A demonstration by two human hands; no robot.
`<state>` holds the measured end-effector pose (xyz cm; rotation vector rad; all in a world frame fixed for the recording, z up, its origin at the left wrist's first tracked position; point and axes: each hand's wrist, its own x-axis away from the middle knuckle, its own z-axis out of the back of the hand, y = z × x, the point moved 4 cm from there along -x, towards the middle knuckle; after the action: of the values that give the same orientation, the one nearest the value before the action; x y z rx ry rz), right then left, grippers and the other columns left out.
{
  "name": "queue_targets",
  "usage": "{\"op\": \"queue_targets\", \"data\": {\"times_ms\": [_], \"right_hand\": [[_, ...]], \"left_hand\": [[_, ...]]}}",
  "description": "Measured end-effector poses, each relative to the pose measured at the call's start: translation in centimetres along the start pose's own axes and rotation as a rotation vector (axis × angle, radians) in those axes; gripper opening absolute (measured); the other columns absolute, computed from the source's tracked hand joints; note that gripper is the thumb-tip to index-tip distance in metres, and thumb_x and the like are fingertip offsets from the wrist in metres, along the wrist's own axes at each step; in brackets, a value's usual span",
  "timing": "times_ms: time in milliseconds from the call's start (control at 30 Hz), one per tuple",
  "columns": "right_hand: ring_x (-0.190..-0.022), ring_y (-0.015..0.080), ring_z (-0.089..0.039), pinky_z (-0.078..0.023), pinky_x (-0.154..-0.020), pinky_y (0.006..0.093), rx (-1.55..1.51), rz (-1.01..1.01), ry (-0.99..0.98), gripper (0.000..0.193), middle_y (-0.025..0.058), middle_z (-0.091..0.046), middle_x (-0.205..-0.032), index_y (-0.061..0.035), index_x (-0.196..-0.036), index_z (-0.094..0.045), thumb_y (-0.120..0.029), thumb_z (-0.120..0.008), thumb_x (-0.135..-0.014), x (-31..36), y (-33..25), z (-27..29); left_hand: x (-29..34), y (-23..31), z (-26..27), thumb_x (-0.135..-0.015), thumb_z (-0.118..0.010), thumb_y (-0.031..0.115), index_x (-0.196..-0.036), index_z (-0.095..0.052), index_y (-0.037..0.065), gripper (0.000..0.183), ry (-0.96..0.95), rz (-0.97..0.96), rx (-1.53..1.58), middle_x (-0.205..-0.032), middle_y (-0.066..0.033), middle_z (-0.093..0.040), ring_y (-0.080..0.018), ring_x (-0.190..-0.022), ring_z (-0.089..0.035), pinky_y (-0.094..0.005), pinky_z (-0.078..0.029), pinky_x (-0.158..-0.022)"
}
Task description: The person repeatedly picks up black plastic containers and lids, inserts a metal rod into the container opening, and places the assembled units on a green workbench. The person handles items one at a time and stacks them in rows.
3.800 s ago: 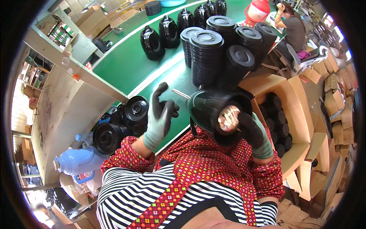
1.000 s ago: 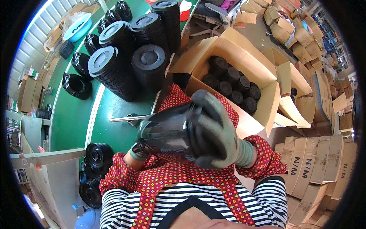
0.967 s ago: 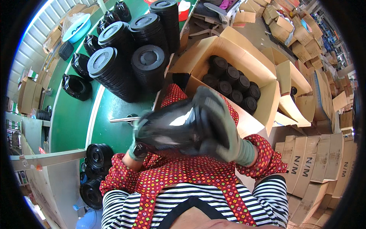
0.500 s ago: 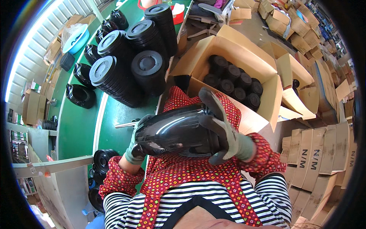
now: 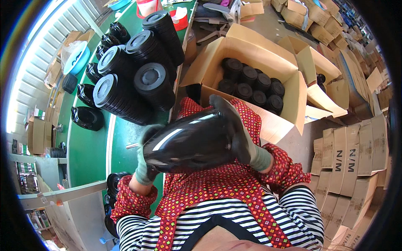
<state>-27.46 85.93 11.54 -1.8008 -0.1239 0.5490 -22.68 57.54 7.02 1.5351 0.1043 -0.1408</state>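
A large glossy black plastic housing [image 5: 188,140], rounded and hollow-looking, is held sideways in front of my apron, tilted up toward the right. Around its left end wraps my left hand [image 5: 145,157] in a grey-green glove with dark fingers. My right hand [image 5: 240,134], gloved alike, grips the opposite end, its thumb and fingers closed against the edge. Motion smears the housing's lower side and parts of both gloves. Similar glossy black housings [image 5: 88,118] stand in a row along the green bench to the left.
Tall stacks of black round parts [image 5: 121,98] crowd the green bench [image 5: 86,152]. Beyond my lap, an open carton [image 5: 293,102] holds several black cylindrical pieces [image 5: 259,81]. Sealed cartons [image 5: 347,157] are piled at the right. A blue basin [image 5: 77,58] and a red container [image 5: 180,19] sit farther off.
My right hand's fingers have closed in on the housing's right end, where they were spread before. The housing has shifted slightly left and tilted more. The whole view has turned a little.
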Motion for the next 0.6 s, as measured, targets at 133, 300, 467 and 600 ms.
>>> {"op": "queue_targets", "data": {"times_ms": [133, 300, 467, 600], "right_hand": [[-0.128, 0.0207, -0.063, -0.044, -0.116, 0.0365, -0.001, -0.237, -0.025, 0.066, 0.0144, -0.062, -0.145, -0.006, -0.155, -0.048, -0.053, -0.051, -0.108, 2.2, 4.9, 1.6], [-0.131, 0.0272, -0.058, -0.045, -0.113, 0.0413, -0.064, -0.113, 0.123, 0.083, 0.0198, -0.056, -0.149, -0.0039, -0.159, -0.042, -0.058, -0.061, -0.1, 0.5, 2.0, 0.6], [-0.148, 0.0583, -0.03, -0.027, -0.118, 0.0662, 0.574, 0.557, -0.397, 0.1, 0.0327, -0.026, -0.166, -0.0133, -0.157, -0.049, -0.06, -0.082, -0.076, -0.7, -3.7, 0.2], [-0.148, 0.0529, -0.034, -0.029, -0.119, 0.0604, 0.517, 0.585, -0.253, 0.078, 0.0315, -0.033, -0.161, -0.0081, -0.149, -0.052, -0.051, -0.075, -0.089, -0.8, -2.2, 1.2]], "left_hand": [[-2.2, 10.9, -3.4, -0.077, -0.089, 0.034, -0.117, -0.07, -0.003, 0.058, -0.386, -0.847, -1.034, -0.112, -0.0185, -0.071, -0.0342, -0.105, -0.073, -0.0417, -0.057, -0.097], [-1.6, 2.1, -2.0, -0.07, -0.096, 0.015, -0.134, -0.058, -0.001, 0.076, -0.086, 0.136, 0.186, -0.129, -0.0192, -0.068, -0.0279, -0.118, -0.068, -0.0408, -0.056, -0.101], [-1.7, -3.5, -6.6, -0.077, -0.093, 0.018, -0.136, -0.056, -0.001, 0.072, -0.286, 0.345, 0.547, -0.128, -0.0186, -0.068, -0.0265, -0.116, -0.069, -0.0409, -0.057, -0.101], [-2.5, -4.0, -5.1, -0.082, -0.09, 0.021, -0.137, -0.055, -0.001, 0.069, -0.235, 0.1, 0.299, -0.128, -0.0181, -0.069, -0.0254, -0.115, -0.07, -0.041, -0.058, -0.101]]}}
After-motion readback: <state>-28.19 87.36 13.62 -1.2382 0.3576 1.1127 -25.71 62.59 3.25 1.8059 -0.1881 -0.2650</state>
